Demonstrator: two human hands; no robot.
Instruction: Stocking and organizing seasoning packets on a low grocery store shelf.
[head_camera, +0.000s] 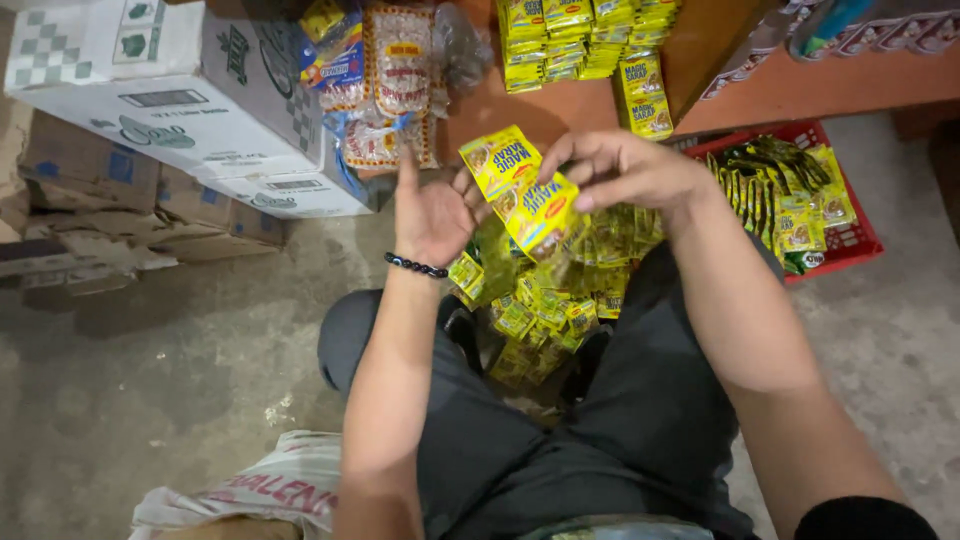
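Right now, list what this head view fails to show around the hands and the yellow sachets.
- Left hand: palm faces away; its fingertips are behind the strip of yellow sachets.
- Right hand: its grip on the strip is hidden under its own fingers.
- Pile of sachets: the bottom is hidden between the knees.
- Red crate: near side hidden by the right forearm.
- White sack: cut off by the bottom edge.
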